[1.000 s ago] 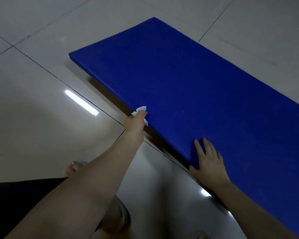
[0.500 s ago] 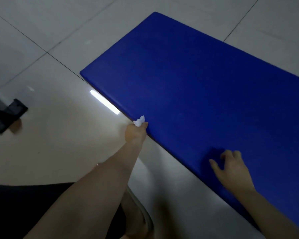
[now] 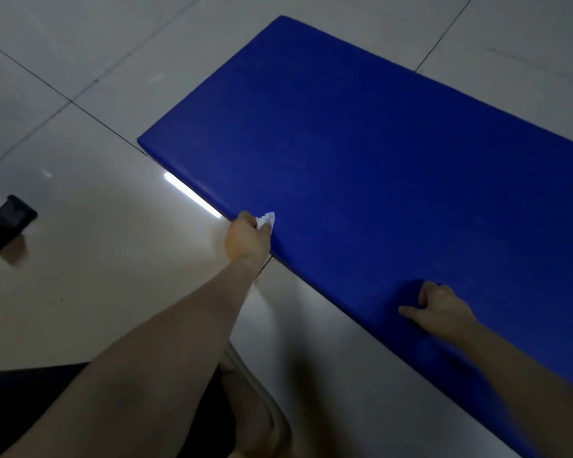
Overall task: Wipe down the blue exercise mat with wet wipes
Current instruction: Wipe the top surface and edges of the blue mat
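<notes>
Pale floor tiles (image 3: 96, 276) carry the blue exercise mat (image 3: 377, 143), 12 to 4 o'clock; left hand (image 3: 247, 241) pinches a wet wipe (image 3: 267, 221) on its near edge; right hand (image 3: 440, 305), fingers curled, braces it; most looks unwiped.

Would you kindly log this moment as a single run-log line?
left hand: grips wet wipe at blue mat edge | right hand: fingers curled, rests on blue mat
</notes>
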